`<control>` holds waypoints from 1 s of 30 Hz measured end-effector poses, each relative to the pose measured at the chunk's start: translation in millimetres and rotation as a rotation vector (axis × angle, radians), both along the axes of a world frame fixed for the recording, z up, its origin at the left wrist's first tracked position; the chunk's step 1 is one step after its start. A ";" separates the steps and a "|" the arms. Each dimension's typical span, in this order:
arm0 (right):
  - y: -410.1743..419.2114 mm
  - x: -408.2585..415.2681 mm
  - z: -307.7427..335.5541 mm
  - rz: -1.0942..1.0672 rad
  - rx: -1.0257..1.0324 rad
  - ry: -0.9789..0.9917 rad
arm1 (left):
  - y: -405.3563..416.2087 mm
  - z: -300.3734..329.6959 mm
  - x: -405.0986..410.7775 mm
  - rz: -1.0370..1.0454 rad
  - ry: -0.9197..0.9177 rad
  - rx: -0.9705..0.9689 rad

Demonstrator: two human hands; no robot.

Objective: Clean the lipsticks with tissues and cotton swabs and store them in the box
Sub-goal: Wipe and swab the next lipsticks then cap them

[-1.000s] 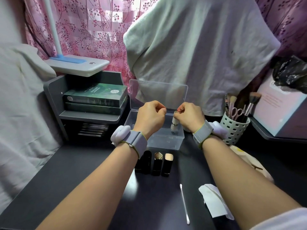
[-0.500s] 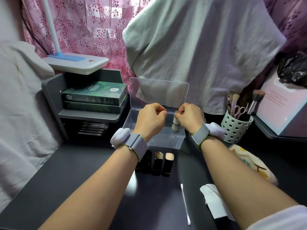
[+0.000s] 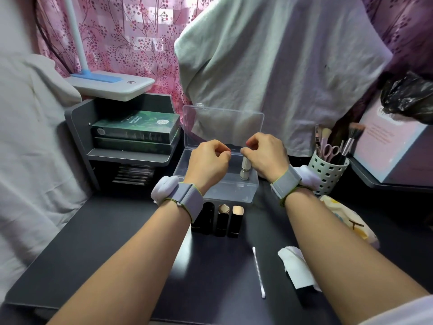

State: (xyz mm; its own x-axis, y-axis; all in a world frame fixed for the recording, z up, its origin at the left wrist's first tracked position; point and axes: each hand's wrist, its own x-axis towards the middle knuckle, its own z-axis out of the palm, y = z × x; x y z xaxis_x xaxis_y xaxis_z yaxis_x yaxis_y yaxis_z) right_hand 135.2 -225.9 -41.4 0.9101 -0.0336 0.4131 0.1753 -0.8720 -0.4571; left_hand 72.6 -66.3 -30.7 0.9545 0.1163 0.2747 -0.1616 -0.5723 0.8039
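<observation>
A: Desk (image 3: 117, 242), then open box (image 3: 234, 193) — storing step. Silver lipstick (image 3: 244, 170) stands upright inside.

B: Right hand (image 3: 267, 156) pinches its top; left hand (image 3: 208, 163) curled, apparently empty. Next, I'd say: release, fetch another lipstick (image 3: 235, 220).

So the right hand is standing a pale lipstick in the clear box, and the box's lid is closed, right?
Not quite: the lid is open, standing upright behind the clear box. The head view shows it. The rest holds: the right hand holds a pale lipstick upright inside the box.
</observation>
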 end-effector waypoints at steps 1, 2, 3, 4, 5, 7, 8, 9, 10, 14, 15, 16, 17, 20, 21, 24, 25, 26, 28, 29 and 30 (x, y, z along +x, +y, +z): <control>1.3 -4.1 2.6 0.008 0.008 -0.009 | 0.6 0.4 -1.9 0.000 -0.001 -0.003; 2.4 -8.7 5.0 0.015 0.014 -0.018 | 1.1 0.5 -4.0 -0.001 -0.002 -0.008; 3.4 -13.6 7.0 0.022 0.017 -0.024 | 1.4 0.7 -6.4 -0.002 -0.001 -0.013; 4.3 -19.0 8.8 0.029 0.015 -0.030 | 1.4 1.0 -9.5 -0.003 0.000 -0.015; 5.1 -23.5 10.1 0.039 0.012 -0.034 | 1.6 1.0 -11.9 -0.002 0.001 -0.017; 5.9 -32.7 11.6 0.069 0.008 -0.030 | 2.2 1.0 -18.1 -0.002 -0.001 -0.027; 6.5 -37.9 12.4 0.087 0.007 -0.023 | 2.8 1.3 -22.0 -0.002 0.000 -0.034; 6.5 -42.5 13.5 0.107 0.008 -0.017 | 3.5 1.8 -25.6 -0.002 -0.001 -0.038; 6.3 -47.2 14.5 0.129 0.010 -0.009 | 4.3 2.1 -28.8 -0.002 -0.001 -0.037; 5.4 -71.7 18.2 0.224 0.012 0.057 | 8.6 0.1 -40.6 0.006 -0.001 -0.035; 4.7 -78.8 18.8 0.251 0.011 0.084 | 9.0 -1.2 -43.7 0.007 0.002 -0.038; 4.0 -85.0 18.7 0.277 0.008 0.114 | 9.6 -2.5 -46.5 0.009 0.006 -0.041; 2.6 -92.2 18.0 0.300 0.001 0.143 | 9.5 -3.8 -50.2 0.008 0.010 -0.042; -1.7 -106.4 13.7 0.340 0.003 0.202 | 8.5 -7.7 -57.9 0.005 0.016 -0.056; -3.0 -110.4 12.4 0.346 0.002 0.213 | 8.1 -8.9 -60.1 0.002 0.016 -0.061; -4.2 -120.3 9.6 0.367 0.008 0.239 | 6.6 -12.4 -65.4 -0.007 0.017 -0.063; -4.6 -123.8 8.8 0.372 0.007 0.242 | 5.8 -13.3 -67.4 -0.011 0.018 -0.064; -3.4 -124.6 7.7 0.376 0.005 0.247 | 6.2 -14.3 -68.1 -0.011 0.020 -0.067; -3.4 -129.0 5.7 0.381 0.008 0.262 | 5.1 -15.8 -71.2 -0.015 0.022 -0.074; -3.4 -131.0 4.7 0.381 0.007 0.272 | 5.0 -16.5 -72.9 -0.016 0.021 -0.075; -3.8 -132.6 3.6 0.379 0.003 0.280 | 4.5 -17.1 -74.9 -0.017 0.019 -0.076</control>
